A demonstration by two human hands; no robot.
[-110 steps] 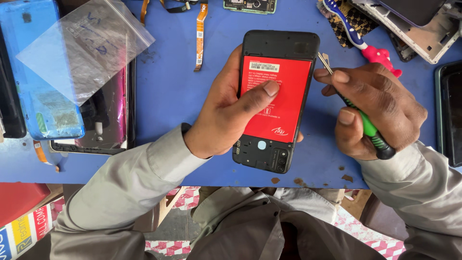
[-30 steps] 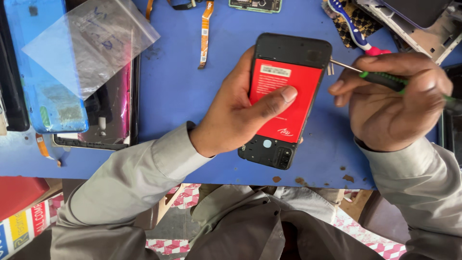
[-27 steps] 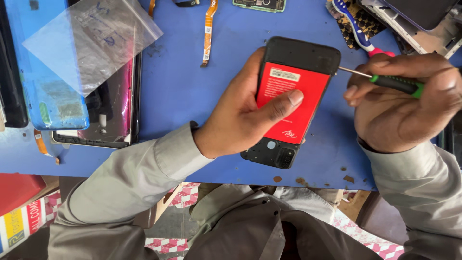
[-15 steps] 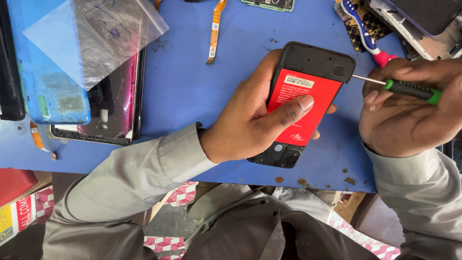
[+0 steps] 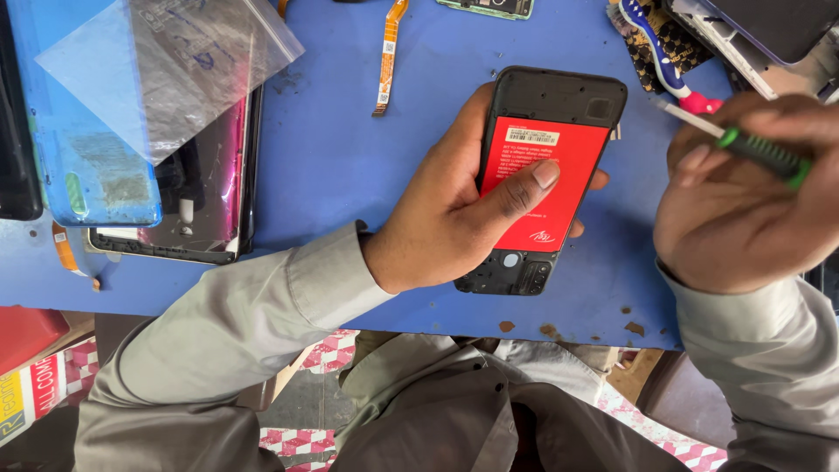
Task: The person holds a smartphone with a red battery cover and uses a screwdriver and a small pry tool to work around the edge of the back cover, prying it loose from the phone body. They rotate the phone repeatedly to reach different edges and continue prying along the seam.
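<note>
- Here, your left hand (image 5: 446, 218) wraps the opened phone (image 5: 542, 179) from its left side, thumb pressed flat across the red battery (image 5: 546, 188). That grip looks meant to pin the phone steady against the blue tabletop (image 5: 350, 166), near the middle of its near edge.
- The phone lies back-side up with its cover off, so the black inner frame and camera end face you. As a judgement, that keeps the screws and battery reachable.
- Your right hand (image 5: 743, 197) is curled shut around a green-handled screwdriver (image 5: 760, 153), fingers closed on the handle. The metal tip points left toward the phone's upper right corner but sits just apart from it.
- Holding the tool low on the handle, close to the shaft, probably gives finer control over the tip.
- Spare parts are pushed out of the way. A blue back cover (image 5: 79, 140) under a clear plastic bag (image 5: 166, 61) lies at the tabletop's left edge.
- An orange flex cable (image 5: 389, 52) lies toward the far edge.
- A toothbrush (image 5: 664, 65) rests by the far right corner.
</note>
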